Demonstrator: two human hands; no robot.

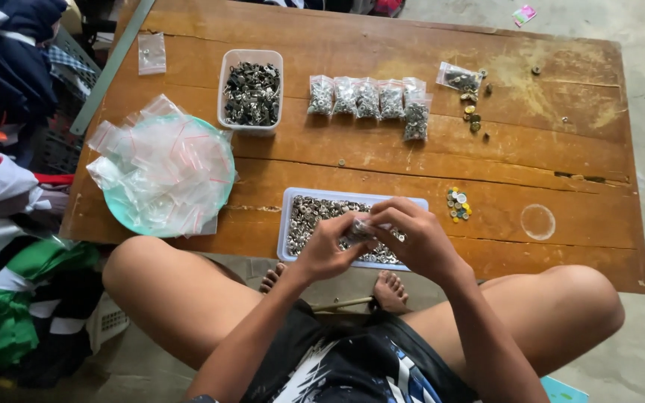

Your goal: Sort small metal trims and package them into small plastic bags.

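Note:
My left hand and my right hand meet over a white rectangular tray of small silvery metal pieces at the near edge of a low wooden table. Both hands pinch one small clear plastic bag filled with the metal pieces. My bare knees are spread on either side of the tray.
A green plate heaped with empty clear zip bags sits at the left. Further back stand a clear tub of dark metal parts, a row of filled small bags, and loose buttons. Clothes pile up on the left.

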